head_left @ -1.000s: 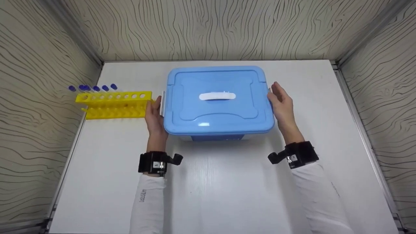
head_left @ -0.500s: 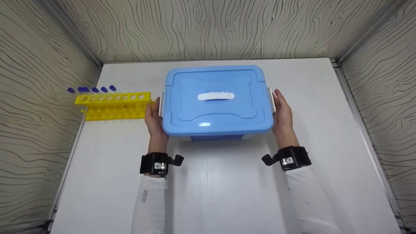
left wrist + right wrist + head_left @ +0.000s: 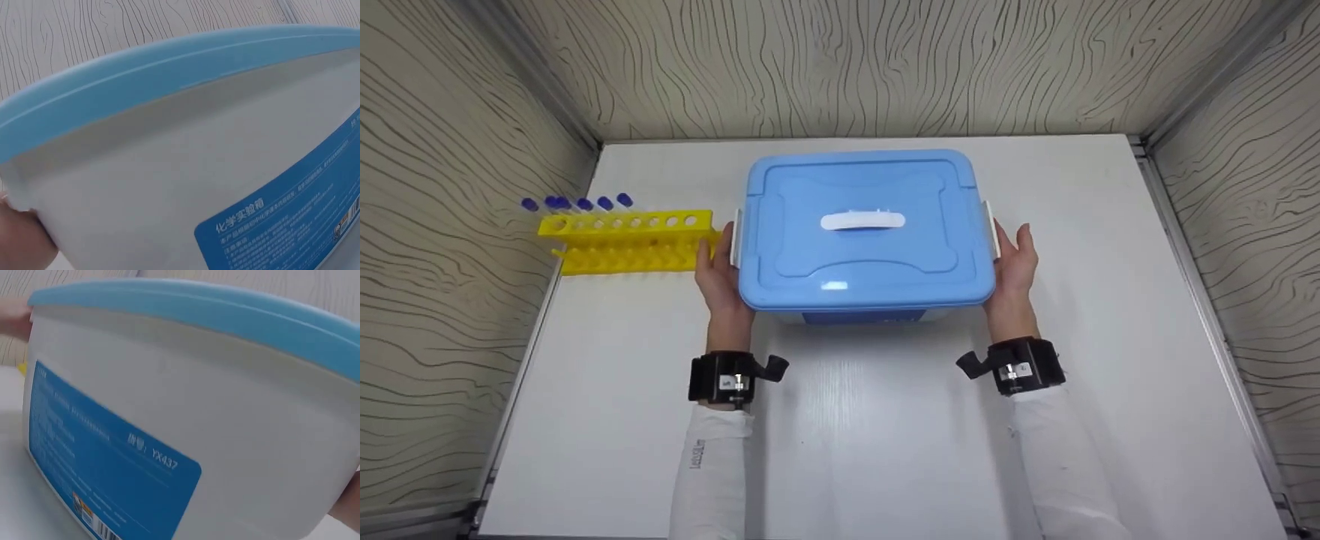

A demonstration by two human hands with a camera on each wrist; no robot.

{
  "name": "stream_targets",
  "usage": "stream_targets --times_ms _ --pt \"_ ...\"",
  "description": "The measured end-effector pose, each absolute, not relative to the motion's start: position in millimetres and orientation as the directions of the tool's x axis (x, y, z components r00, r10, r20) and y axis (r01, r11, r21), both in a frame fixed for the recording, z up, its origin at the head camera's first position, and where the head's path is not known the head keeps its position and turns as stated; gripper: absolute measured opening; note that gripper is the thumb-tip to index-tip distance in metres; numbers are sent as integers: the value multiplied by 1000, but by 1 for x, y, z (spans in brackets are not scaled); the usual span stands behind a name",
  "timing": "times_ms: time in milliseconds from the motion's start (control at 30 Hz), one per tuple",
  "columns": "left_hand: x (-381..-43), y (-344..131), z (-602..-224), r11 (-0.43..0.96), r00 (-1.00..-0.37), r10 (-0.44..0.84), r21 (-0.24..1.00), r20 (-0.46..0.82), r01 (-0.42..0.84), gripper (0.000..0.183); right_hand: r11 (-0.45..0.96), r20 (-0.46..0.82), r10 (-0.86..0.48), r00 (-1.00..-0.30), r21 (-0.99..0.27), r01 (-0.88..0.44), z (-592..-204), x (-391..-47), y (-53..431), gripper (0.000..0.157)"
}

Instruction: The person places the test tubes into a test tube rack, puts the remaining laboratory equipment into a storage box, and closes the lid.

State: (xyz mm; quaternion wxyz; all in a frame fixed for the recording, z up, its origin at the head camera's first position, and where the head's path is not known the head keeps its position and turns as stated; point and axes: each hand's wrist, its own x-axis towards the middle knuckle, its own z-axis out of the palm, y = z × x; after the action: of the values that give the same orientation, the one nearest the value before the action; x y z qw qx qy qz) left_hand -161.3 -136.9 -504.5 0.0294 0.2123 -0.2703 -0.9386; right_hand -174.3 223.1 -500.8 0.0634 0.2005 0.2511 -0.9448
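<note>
A storage box with a light blue lid [image 3: 864, 255] and a whitish body [image 3: 140, 191] stands in the middle of the table. On the lid is a white handle [image 3: 862, 220]. White latches stick out along both sides, the left latch [image 3: 737, 238] and the right latch [image 3: 991, 230]. My left hand [image 3: 721, 281] rests against the box's left side by its latch, thumb apart, some fingers hidden beneath. At the opposite side my right hand [image 3: 1014, 277] touches the box below the right latch, thumb pointing up and away, other fingertips out of sight.
A yellow test tube rack [image 3: 630, 247] stands left of the box, close by my left hand. Several blue-capped tubes [image 3: 585, 204] show at its back. A blue printed label [image 3: 107, 455] covers part of the box's front. Patterned walls [image 3: 840, 67] enclose the table [image 3: 870, 450].
The right latch has come into view, swung outward. My right hand has shifted down and inward, its thumb now spread away from the box. My left hand stays nearly in place.
</note>
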Motion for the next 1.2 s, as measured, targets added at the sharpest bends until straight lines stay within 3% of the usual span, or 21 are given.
stream_targets --times_ms 500,833,1200 --pt "-165 -137 -500 -738 -921 -190 668 -341 -95 59 -862 -351 -41 -935 -462 211 -497 -179 229 72" --pt "-163 -139 -497 -350 -921 -268 919 -281 -179 52 -737 -315 -16 -949 -637 224 -491 -180 232 70" --pt "-162 -142 -490 -102 -925 -273 964 -263 -244 56 -586 -277 -15 -961 -776 233 -486 -180 234 70"
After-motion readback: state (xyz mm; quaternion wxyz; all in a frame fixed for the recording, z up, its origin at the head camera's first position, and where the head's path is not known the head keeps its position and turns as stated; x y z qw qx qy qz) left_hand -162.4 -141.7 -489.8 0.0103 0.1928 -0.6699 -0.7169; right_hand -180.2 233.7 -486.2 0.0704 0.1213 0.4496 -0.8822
